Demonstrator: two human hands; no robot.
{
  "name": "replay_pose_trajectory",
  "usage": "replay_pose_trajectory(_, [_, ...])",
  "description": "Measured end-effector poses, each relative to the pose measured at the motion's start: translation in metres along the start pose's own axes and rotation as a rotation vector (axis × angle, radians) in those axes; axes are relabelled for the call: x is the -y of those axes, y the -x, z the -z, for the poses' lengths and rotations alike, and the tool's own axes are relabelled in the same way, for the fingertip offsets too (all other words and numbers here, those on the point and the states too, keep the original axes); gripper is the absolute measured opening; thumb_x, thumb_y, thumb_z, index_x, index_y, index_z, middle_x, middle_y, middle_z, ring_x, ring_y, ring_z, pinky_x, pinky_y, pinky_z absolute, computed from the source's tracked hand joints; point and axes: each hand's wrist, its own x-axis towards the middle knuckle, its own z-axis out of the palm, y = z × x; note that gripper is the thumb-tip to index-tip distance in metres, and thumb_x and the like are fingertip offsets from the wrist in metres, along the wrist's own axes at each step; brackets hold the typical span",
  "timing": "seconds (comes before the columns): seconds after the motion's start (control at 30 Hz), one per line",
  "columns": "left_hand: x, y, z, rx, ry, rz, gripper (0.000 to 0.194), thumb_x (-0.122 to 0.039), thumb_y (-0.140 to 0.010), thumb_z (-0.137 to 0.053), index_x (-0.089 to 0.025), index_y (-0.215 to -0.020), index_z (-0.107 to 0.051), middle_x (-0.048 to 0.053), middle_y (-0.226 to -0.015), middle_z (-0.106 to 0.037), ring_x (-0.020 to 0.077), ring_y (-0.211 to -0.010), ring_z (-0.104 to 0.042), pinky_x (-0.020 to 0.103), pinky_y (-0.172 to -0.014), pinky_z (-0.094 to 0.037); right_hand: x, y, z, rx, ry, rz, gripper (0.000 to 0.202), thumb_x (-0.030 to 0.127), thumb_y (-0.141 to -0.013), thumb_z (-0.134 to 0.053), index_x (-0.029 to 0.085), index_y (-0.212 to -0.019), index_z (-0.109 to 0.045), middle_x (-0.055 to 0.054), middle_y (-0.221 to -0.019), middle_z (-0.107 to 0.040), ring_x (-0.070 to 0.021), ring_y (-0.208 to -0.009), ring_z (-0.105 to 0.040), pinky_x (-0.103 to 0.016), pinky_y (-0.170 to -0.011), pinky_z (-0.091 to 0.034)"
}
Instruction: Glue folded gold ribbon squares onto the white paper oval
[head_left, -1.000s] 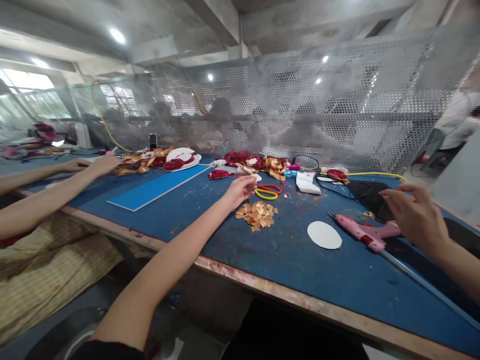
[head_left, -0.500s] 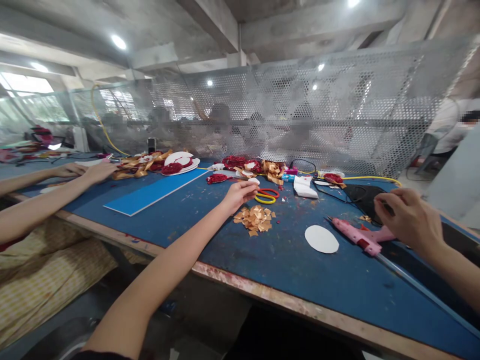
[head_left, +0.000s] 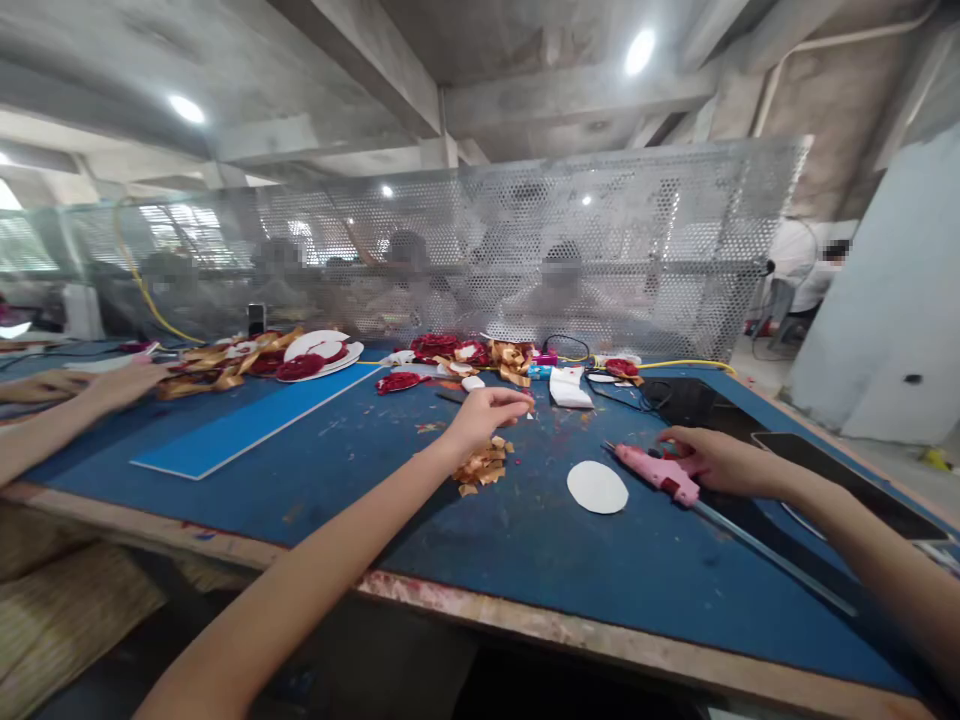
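My right hand (head_left: pixel 716 460) is closed round the grip of a pink hot glue gun (head_left: pixel 660 472), which lies on the table with a long clear glue stick (head_left: pixel 772 555) out of its back. My left hand (head_left: pixel 487 420) is raised over the table, thumb and fingertips pinched together; what they hold, if anything, I cannot make out. Below it lies a pile of small gold ribbon pieces (head_left: pixel 484 467), partly covered by the hand. A dark blade (head_left: pixel 450 396) shows beside the left hand. Between my hands rests a white oval disc (head_left: pixel 598 487).
A blue board (head_left: pixel 255 420) lies to the left. Gold ribbon (head_left: pixel 217 365), red-and-white pieces (head_left: pixel 319 358) and a folded white paper (head_left: pixel 570 388) sit farther back, before a perforated metal screen (head_left: pixel 465 260). A dark phone-like slab (head_left: pixel 840 475) lies right. A co-worker's hand (head_left: pixel 127 380) is at far left.
My right hand has come down from above the table onto the glue gun. The left hand has shifted right, over the red and yellow scissor handles seen before. The view has turned right.
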Motion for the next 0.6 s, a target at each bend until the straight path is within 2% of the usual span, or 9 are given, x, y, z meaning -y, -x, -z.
replay_pose_trajectory(0.07, [-0.004, -0.007, -0.014, -0.062, -0.101, -0.134, 0.008, -0.016, -0.069, -0.069, -0.017, -0.075, -0.073, 0.008, -0.102, -0.067, 0.0193, -0.096, -0.059, 0.03, -0.086, -0.044, 0.004, -0.003, 0.002, 0.072, 0.071, 0.038, 0.04, 0.005, -0.064, -0.048, 0.022, -0.096, -0.065, -0.005, -0.09, -0.069, -0.0175, -0.079, -0.064, -0.024, -0.065, -0.042])
replay_pose_trajectory(0.13, [-0.002, -0.012, -0.027, -0.136, -0.108, -0.184, 0.007, -0.016, -0.07, -0.067, -0.017, -0.074, -0.073, 0.007, -0.099, -0.067, 0.0182, -0.093, -0.06, 0.029, -0.085, -0.044, 0.008, -0.004, 0.008, 0.086, 0.144, 0.037, 0.029, 0.009, -0.07, -0.048, 0.022, -0.091, -0.065, -0.006, -0.086, -0.069, -0.0192, -0.078, -0.063, -0.027, -0.066, -0.039])
replay_pose_trajectory(0.2, [0.006, -0.013, -0.037, -0.152, -0.001, -0.095, 0.009, -0.016, -0.073, -0.064, -0.017, -0.078, -0.071, 0.005, -0.084, -0.069, 0.0156, -0.079, -0.061, 0.027, -0.075, -0.047, 0.012, -0.004, 0.014, 0.015, 0.193, 0.001, 0.021, 0.015, -0.076, -0.048, 0.021, -0.087, -0.064, -0.004, -0.08, -0.068, -0.0187, -0.072, -0.062, -0.027, -0.064, -0.037])
replay_pose_trajectory(0.27, [0.015, -0.01, -0.043, -0.114, 0.153, 0.06, 0.009, -0.016, -0.074, -0.063, -0.015, -0.079, -0.07, 0.004, -0.073, -0.068, 0.0132, -0.068, -0.061, 0.025, -0.066, -0.047, 0.02, -0.003, 0.016, -0.087, 0.18, -0.025, 0.019, 0.02, -0.08, -0.046, 0.021, -0.088, -0.063, -0.004, -0.08, -0.068, -0.0171, -0.069, -0.061, -0.026, -0.062, -0.036])
replay_pose_trajectory(0.37, [0.024, -0.002, -0.046, -0.066, 0.339, 0.239, 0.008, -0.012, -0.071, -0.066, -0.012, -0.079, -0.068, 0.004, -0.071, -0.068, 0.0111, -0.065, -0.062, 0.023, -0.064, -0.048, 0.034, -0.001, 0.014, -0.248, 0.086, 0.005, 0.023, 0.023, -0.085, -0.041, 0.02, -0.095, -0.061, -0.005, -0.086, -0.067, -0.0158, -0.071, -0.061, -0.024, -0.062, -0.037])
replay_pose_trajectory(0.47, [0.024, 0.002, -0.045, -0.07, 0.394, 0.256, 0.012, -0.012, -0.07, -0.069, -0.012, -0.081, -0.065, 0.006, -0.074, -0.069, 0.0113, -0.066, -0.064, 0.022, -0.065, -0.049, 0.052, -0.002, 0.007, -0.34, 0.041, 0.097, 0.026, 0.03, -0.088, -0.04, 0.017, -0.091, -0.063, -0.004, -0.071, -0.061, -0.0139, -0.062, -0.056, -0.023, -0.056, -0.035])
replay_pose_trajectory(0.6, [0.021, 0.003, -0.048, -0.015, 0.365, 0.237, 0.022, -0.01, -0.068, -0.07, -0.012, -0.087, -0.06, 0.007, -0.075, -0.07, 0.0139, -0.066, -0.066, 0.025, -0.062, -0.05, 0.071, -0.004, -0.002, -0.4, 0.174, 0.2, 0.029, 0.029, -0.09, -0.039, 0.016, -0.084, -0.065, -0.003, -0.062, -0.056, -0.0117, -0.055, -0.05, -0.023, -0.054, -0.03])
